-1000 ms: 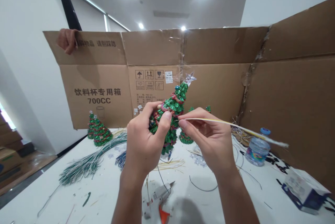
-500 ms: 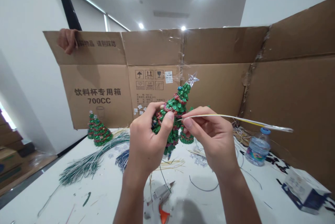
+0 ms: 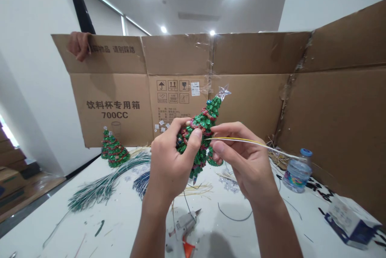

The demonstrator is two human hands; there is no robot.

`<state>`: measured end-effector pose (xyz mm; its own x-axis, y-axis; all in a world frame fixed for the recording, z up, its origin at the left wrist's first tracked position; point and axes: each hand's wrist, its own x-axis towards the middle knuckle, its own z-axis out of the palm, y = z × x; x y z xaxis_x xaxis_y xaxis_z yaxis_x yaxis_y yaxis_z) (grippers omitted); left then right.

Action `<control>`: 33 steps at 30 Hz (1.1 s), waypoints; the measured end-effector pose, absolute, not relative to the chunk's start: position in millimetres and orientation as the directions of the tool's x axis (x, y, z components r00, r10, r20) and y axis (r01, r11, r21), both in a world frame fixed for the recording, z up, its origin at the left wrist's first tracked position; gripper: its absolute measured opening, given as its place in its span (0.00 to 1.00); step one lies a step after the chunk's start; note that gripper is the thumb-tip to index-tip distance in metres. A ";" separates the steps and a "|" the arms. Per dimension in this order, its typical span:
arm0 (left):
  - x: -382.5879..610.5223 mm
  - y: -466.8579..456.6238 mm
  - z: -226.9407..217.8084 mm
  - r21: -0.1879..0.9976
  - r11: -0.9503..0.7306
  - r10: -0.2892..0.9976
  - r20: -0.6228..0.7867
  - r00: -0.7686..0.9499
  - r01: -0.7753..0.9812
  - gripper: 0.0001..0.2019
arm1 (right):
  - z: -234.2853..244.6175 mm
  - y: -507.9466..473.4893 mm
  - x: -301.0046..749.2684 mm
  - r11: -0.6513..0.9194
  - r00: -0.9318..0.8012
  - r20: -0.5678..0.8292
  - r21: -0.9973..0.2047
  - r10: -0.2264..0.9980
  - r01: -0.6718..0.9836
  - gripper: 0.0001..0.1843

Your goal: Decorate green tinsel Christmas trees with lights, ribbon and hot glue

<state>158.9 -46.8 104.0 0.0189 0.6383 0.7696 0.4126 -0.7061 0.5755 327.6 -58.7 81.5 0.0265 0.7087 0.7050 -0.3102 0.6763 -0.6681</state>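
My left hand (image 3: 169, 159) is closed around a small green beaded Christmas tree (image 3: 205, 119). The tree tilts right, wound with red garland, and a clear star (image 3: 223, 92) tops it. My left thumb presses its front. Beside it, my right hand (image 3: 251, 161) pinches thin yellow and white cords (image 3: 255, 142) between thumb and forefinger. One cord end reaches the tree near my left thumb; the other stretches right, past my hand. The tree's left side is partly hidden by my fingers. Behind my right fingers stands another small tree (image 3: 214, 159).
A hot glue gun (image 3: 184, 224) lies below my hands on the white table. Bundles of green-white cords (image 3: 99, 187) and finished trees (image 3: 117, 153) are left; a water bottle (image 3: 298, 171) and box (image 3: 351, 222) right. Cardboard (image 3: 250, 97) walls the back, gripped by another person's hand (image 3: 79, 46).
The cords' far end has swung down and back, and the yellow strand shows more clearly. My right fingers have shifted slightly along the cords. My left hand still holds the tree.
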 end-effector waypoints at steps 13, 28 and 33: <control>157.3 -48.3 104.0 0.594 -0.701 0.652 0.758 0.016 0.395 0.12 | 81.1 -58.0 325.4 0.697 0.044 0.720 -0.653 0.693 -0.297 0.08; 157.0 -48.6 105.4 0.585 -0.705 0.646 0.763 0.022 0.401 0.11 | 83.8 -66.2 320.3 0.782 0.075 0.780 -0.611 0.621 -0.123 0.04; 157.2 -47.8 102.7 0.587 -0.704 0.648 0.762 0.022 0.401 0.11 | 83.5 -66.1 319.8 0.730 0.064 0.729 -0.673 0.682 -0.117 0.02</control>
<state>157.2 -47.8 102.7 0.0216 0.6476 0.7617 0.4005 -0.7037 0.5869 319.8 -66.1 83.5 0.0643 0.6820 0.7285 -0.1167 0.7301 -0.6733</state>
